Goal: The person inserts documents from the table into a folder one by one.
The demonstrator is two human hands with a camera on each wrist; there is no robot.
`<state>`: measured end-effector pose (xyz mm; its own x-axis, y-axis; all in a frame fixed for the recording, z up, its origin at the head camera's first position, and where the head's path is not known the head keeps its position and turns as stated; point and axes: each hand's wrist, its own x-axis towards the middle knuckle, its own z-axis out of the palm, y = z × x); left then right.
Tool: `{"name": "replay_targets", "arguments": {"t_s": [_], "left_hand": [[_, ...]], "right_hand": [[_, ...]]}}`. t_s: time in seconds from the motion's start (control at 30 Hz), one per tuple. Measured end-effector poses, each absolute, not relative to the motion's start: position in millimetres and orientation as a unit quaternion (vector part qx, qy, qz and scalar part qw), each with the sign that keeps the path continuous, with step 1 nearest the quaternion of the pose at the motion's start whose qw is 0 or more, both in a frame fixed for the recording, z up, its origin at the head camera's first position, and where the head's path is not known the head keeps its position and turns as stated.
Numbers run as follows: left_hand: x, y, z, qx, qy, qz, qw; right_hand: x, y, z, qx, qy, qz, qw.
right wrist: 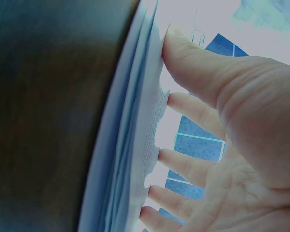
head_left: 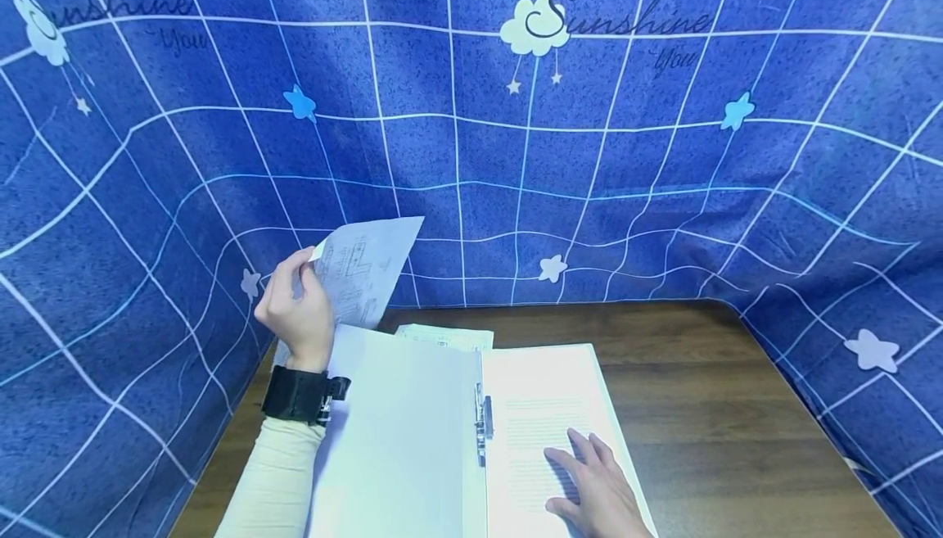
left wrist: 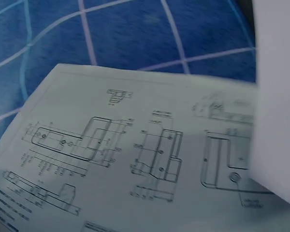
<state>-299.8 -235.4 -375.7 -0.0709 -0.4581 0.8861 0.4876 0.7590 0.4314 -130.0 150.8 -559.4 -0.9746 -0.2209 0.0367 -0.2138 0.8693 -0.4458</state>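
Observation:
My left hand point(head_left: 300, 309) pinches the edge of a paper sheet point(head_left: 372, 264), held up above the left cover of an open white folder point(head_left: 401, 431). Line drawings of parts cover that sheet point(left wrist: 111, 150) in the left wrist view, where the hand itself is out of sight. A metal clip point(head_left: 481, 423) sits along the folder's spine. On the right side lies a page of printed text point(head_left: 541, 415). My right hand point(head_left: 595, 485) rests its fingertips on this page, fingers spread; the right wrist view shows the page point(right wrist: 152, 130) from its edge.
More printed sheets point(head_left: 449, 336) stick out behind the folder's top edge. The wooden table point(head_left: 707, 423) extends to the right. A blue curtain point(head_left: 479, 153) with white grid lines hangs behind the table and along both sides.

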Motion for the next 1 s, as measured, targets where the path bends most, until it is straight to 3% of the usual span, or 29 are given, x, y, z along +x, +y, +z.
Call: {"name": "replay_targets", "arguments": {"t_s": [0.2,0.4,1.0], "left_hand": [[-281,-212,-347,-0.036,-0.597,-0.381,0.705],[-256,-189,-325,-0.065,-0.577,-0.438,0.686],[-245,-164,-339,-0.11,-0.533,-0.648,0.532]], "right_hand": [[-130,151,-559,-0.112,0.967,-0.229,0.006],[-130,151,-559,-0.112,0.967,-0.228,0.007],[-130,151,-559,-0.113,0.965,-0.238,0.011]]}}
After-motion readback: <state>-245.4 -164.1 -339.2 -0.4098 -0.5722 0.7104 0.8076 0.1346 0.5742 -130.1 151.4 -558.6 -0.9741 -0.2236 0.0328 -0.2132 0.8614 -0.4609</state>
